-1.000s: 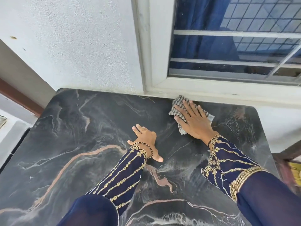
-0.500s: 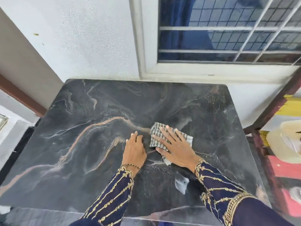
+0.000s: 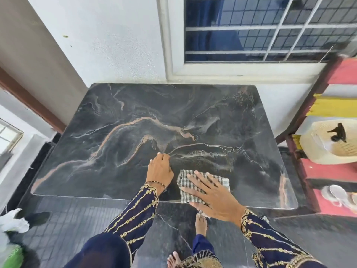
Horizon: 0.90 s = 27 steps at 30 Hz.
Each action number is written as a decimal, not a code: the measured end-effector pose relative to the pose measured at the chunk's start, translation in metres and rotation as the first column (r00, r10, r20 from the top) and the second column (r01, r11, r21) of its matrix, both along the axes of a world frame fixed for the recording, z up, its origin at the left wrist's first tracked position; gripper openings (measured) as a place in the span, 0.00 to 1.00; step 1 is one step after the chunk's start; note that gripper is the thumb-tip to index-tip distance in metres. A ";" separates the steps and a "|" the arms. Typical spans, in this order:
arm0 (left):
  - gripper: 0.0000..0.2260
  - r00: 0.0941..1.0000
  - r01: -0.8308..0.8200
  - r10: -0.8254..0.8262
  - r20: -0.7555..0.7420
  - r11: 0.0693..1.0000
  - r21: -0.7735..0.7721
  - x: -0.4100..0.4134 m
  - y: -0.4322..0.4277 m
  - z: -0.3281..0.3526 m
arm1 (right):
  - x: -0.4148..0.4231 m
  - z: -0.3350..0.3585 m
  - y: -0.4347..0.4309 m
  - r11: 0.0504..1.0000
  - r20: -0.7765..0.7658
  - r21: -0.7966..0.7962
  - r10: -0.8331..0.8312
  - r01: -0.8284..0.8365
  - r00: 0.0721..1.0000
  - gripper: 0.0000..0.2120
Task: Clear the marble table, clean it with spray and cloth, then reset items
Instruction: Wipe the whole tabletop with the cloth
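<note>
The dark marble table (image 3: 116,144) with pink and white veins stands against the wall under a window. A checked grey-and-white cloth (image 3: 186,187) lies at the table's near edge, a corner hanging over it. My right hand (image 3: 210,194) presses flat on the cloth with fingers spread. My left hand (image 3: 159,170) rests on the bare marble just left of the cloth, fingers pointing away from me. Nothing else stands on the tabletop.
A red and yellow shelf (image 3: 332,171) stands right of the table, holding a cream basket (image 3: 328,144) and white dishes (image 3: 338,192). A barred window (image 3: 270,29) is behind the table. White and green items (image 3: 11,238) lie on the dark floor at left. My bare feet (image 3: 201,223) show below.
My right hand has drawn the cloth from the far edge under the window back to the near edge. My left hand slid back with it. My view has pulled back from the table.
</note>
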<state>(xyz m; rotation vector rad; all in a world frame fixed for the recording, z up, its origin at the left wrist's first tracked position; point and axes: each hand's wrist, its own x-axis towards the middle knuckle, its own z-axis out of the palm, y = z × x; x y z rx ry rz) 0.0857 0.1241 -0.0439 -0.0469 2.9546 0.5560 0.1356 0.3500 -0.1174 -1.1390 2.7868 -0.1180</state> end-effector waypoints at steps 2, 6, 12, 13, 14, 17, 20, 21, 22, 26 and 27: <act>0.14 1.000 0.021 -0.021 0.023 1.000 -0.003 -0.002 0.007 0.000 | 0.005 0.002 0.017 1.000 0.007 0.011 0.015 -0.015 1.000 0.26; 0.12 0.996 0.077 -0.077 0.040 0.997 0.002 -0.012 0.023 -0.005 | -0.004 0.007 0.051 0.997 0.008 0.043 0.063 -0.063 0.998 0.26; 0.14 0.990 0.131 -0.134 0.046 0.990 0.055 -0.044 0.046 -0.012 | -0.065 0.009 0.076 0.996 0.043 0.080 0.043 -0.047 0.998 0.26; 0.15 0.989 0.139 -0.142 0.041 0.988 0.065 -0.051 0.050 -0.013 | -0.077 0.009 0.079 0.996 0.049 0.080 0.039 -0.043 0.998 0.26; 0.15 0.987 0.152 -0.155 0.038 0.986 0.070 -0.061 0.057 -0.014 | -0.092 0.007 0.083 0.995 0.047 0.088 0.035 -0.039 0.998 0.26; 0.15 0.982 0.180 -0.184 0.044 0.980 0.082 -0.092 0.074 -0.015 | -0.137 0.005 0.091 0.993 0.029 0.114 0.032 -0.035 0.999 0.26; 0.16 0.980 0.189 -0.195 0.050 0.977 0.101 -0.125 0.089 -0.017 | -0.181 0.007 0.097 0.994 0.025 0.110 0.023 -0.026 0.999 0.26; 0.16 0.980 0.184 -0.191 0.060 0.977 0.103 -0.140 0.096 -0.019 | -0.198 0.005 0.100 0.993 0.022 0.113 0.018 -0.020 1.000 0.26; 0.17 0.981 0.174 -0.182 0.066 0.979 0.102 -0.150 0.099 -0.019 | -0.211 0.004 0.101 0.994 0.011 0.109 0.011 -0.012 1.000 0.26; 0.18 0.989 0.141 -0.145 0.040 0.987 0.077 -0.200 0.113 -0.025 | -0.273 0.001 0.107 0.994 -0.013 0.103 -0.023 0.024 1.000 0.27; 0.18 0.989 0.140 -0.143 0.034 0.987 0.079 -0.212 0.115 -0.026 | -0.288 0.000 0.107 0.995 -0.014 0.095 -0.033 0.034 0.999 0.27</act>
